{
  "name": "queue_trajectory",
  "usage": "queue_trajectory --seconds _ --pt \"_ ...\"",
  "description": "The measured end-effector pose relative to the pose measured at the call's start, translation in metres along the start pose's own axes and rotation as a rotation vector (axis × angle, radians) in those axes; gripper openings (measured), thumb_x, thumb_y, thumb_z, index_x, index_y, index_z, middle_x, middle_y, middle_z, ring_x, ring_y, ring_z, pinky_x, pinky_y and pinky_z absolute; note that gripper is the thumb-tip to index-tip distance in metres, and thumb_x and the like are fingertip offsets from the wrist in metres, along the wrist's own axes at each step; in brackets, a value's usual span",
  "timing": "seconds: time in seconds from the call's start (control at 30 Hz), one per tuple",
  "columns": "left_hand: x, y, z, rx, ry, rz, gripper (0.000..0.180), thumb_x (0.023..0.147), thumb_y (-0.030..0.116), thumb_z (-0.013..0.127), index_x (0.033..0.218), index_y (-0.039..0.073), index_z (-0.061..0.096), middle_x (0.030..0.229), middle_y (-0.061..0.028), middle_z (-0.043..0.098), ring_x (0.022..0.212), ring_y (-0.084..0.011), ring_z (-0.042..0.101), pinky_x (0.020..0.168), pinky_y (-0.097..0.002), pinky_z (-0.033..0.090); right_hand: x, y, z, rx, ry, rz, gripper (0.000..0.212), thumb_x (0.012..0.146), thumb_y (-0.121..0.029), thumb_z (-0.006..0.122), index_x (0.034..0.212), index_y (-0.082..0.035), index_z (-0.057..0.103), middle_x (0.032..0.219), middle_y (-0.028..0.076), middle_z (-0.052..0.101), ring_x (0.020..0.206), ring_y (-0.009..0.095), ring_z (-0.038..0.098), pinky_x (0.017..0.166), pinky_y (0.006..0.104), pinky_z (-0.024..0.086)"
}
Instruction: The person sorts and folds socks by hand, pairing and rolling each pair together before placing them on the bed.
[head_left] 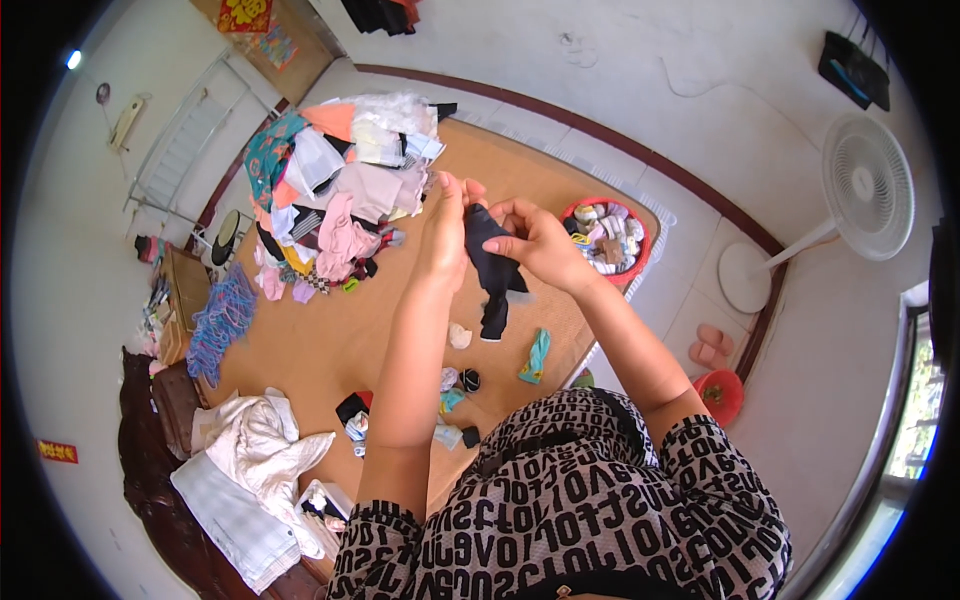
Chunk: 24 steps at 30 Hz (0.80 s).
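In front of me hangs a pair of black socks, gathered at the top and dangling toward the mat. My left hand closes on their upper edge from the left. From the right, my right hand pinches the dark cloth between thumb and fingers. Below lie a teal and yellow sock, a cream balled sock and a dark rolled sock. A red basket full of rolled socks stands beyond my right hand.
A big heap of clothes covers the far left of the tan mat. Blue hangers lie at the left edge, white folded clothes nearer me. On the right stand a white fan and a red bucket.
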<state>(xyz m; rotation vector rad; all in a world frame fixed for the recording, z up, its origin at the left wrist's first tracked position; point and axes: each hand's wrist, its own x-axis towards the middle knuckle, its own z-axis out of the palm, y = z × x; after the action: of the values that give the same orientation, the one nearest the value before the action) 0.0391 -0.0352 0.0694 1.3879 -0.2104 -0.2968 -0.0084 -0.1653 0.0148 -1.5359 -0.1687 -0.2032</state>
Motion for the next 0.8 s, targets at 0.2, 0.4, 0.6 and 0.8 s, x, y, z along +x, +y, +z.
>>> queue_trajectory --seconds 0.2,0.4,0.6,0.8 --pt "-0.013 -0.004 -0.018 -0.011 -0.234 -0.084 0.035 0.081 0.016 0.065 0.109 0.001 0.051 0.096 -0.0037 0.056 0.087 -0.0114 0.052 0.079 -0.0252 0.040 -0.001 0.000 -0.013 0.476 -0.021 0.121 0.015 0.085 -0.015 0.061 0.096 -0.007 0.055 0.089 0.000 0.060 0.081 0.008 0.055 0.073 0.0239 0.045" --pt "-0.020 -0.031 -0.026 0.122 -0.324 -0.033 0.027 0.081 0.015 0.065 0.101 0.002 0.052 0.089 -0.0022 0.057 0.083 -0.0092 0.053 0.075 -0.0229 0.043 -0.003 -0.005 -0.011 0.657 0.080 0.156 0.013 0.086 -0.015 0.059 0.097 -0.008 0.054 0.089 0.000 0.060 0.079 0.009 0.057 0.071 0.0240 0.046" --pt "-0.031 -0.053 -0.029 0.315 -0.356 -0.028 0.024 0.077 0.011 0.067 0.095 0.002 0.053 0.082 -0.0010 0.056 0.068 -0.0071 0.052 0.063 -0.0217 0.043 0.004 -0.007 -0.012 0.739 0.150 0.085 0.022 0.083 -0.007 0.061 0.103 -0.002 0.051 0.090 0.004 0.062 0.080 0.011 0.060 0.074 0.0234 0.047" --pt "-0.040 -0.060 -0.027 0.248 -0.341 -0.074 0.023 0.076 0.012 0.067 0.091 0.002 0.055 0.079 -0.0005 0.056 0.067 -0.0073 0.052 0.062 -0.0220 0.043 0.007 -0.013 -0.024 0.625 0.114 0.162 0.017 0.083 -0.010 0.062 0.097 -0.003 0.055 0.087 0.005 0.064 0.075 0.010 0.061 0.069 0.0233 0.048"
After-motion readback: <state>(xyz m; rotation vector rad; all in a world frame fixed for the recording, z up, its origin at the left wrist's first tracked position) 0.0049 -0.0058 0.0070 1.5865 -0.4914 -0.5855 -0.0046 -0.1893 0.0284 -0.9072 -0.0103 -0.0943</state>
